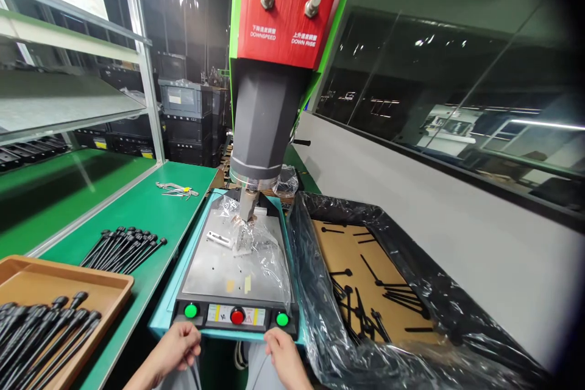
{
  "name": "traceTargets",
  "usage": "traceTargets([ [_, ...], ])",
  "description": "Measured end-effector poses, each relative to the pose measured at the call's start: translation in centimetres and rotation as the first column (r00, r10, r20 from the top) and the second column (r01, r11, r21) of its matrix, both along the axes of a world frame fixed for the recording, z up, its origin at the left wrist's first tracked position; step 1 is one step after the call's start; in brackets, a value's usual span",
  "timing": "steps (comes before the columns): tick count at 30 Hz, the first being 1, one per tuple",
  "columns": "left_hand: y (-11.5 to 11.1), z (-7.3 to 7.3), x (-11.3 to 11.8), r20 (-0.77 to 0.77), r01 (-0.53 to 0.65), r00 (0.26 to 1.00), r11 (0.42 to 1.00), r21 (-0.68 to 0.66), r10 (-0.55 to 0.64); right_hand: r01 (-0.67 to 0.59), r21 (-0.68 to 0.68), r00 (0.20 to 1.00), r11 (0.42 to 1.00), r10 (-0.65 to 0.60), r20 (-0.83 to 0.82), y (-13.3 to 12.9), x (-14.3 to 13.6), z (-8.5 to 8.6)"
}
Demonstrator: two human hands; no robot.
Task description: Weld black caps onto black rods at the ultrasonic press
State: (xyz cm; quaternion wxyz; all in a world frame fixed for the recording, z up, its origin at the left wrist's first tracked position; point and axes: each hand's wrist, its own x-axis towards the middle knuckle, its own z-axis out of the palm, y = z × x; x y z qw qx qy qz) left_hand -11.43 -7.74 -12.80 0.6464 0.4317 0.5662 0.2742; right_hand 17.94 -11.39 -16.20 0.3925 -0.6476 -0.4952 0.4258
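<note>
My left hand [181, 344] is curled closed just in front of the machine's left green button [191, 311], and no object shows in it. The right hand [282, 350], fingers bent under, is close below the right green button [282, 319]. Between them on the front panel are a red button [237, 316] and warning labels. Behind the panel lies a metal base plate [208, 280], with clear plastic film [269, 256] draped over a small fixture. The press's metal horn [248, 204] comes down above that fixture from a dark grey housing [260, 116].
At left, an orange tray [114, 283] holds several black rod-shaped parts with round heads. A bundle of similar rods [125, 248] lies on the green table [183, 213], with pliers [176, 189] farther back. On the right, a plastic-lined box [311, 280] holds scattered black parts on cardboard.
</note>
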Motion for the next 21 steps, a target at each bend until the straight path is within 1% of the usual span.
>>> traceTargets([
  [3,-1.5,-2.1,0.3,-0.020,-0.011,1.000,0.999,-0.041,0.010,-0.088,-0.070,0.988,0.994,0.078,-0.135,-0.7,-1.8,0.3],
  [6,-2.7,-4.0,0.5,-0.027,-0.017,1.000,0.997,-0.073,0.015,-0.132,-0.101,0.970,0.986,0.107,-0.219,-1.1,-3.4,1.0],
  [8,-3.2,-4.2,0.7,-0.026,-0.015,1.000,0.997,-0.080,0.013,-0.162,-0.121,0.957,0.979,0.126,-0.260,-1.0,-4.2,1.9],
  [9,-3.3,-4.0,0.7,-0.024,-0.011,1.000,0.997,-0.079,0.009,-0.177,-0.125,0.950,0.976,0.137,-0.279,-0.8,-4.4,2.5],
  [10,-3.3,-3.4,0.8,-0.014,-0.001,1.000,0.997,-0.074,0.000,-0.188,-0.116,0.944,0.975,0.147,-0.295,-0.5,-4.7,3.0],
  [12,-2.7,-1.6,1.1,0.033,0.037,0.999,0.999,-0.039,-0.036,-0.179,-0.062,0.939,0.982,0.152,-0.308,0.6,-5.0,4.1],
  [14,-1.6,0.7,1.4,0.091,0.069,0.993,0.997,0.036,-0.072,-0.114,0.023,0.945,0.993,0.116,-0.306,2.2,-5.2,5.0],
  [15,-0.8,1.9,1.6,0.118,0.067,0.990,0.994,0.085,-0.077,-0.068,0.065,0.950,0.996,0.084,-0.300,3.1,-5.2,5.3],
  [16,0.1,2.9,1.8,0.142,0.046,0.988,0.990,0.131,-0.064,-0.021,0.100,0.955,0.995,0.049,-0.292,4.1,-5.2,5.4],
  [18,2.2,4.7,2.4,0.190,-0.053,0.982,0.980,0.192,0.016,0.063,0.147,0.964,0.987,-0.022,-0.267,6.2,-5.2,5.5],
  [19,3.3,5.3,2.7,0.214,-0.117,0.974,0.972,0.202,0.073,0.089,0.164,0.968,0.982,-0.047,-0.248,7.1,-5.2,5.4],
  [21,5.5,6.2,3.5,0.265,-0.255,0.943,0.950,0.181,0.202,0.119,0.206,0.976,0.971,-0.076,-0.205,8.8,-5.2,5.3],
])
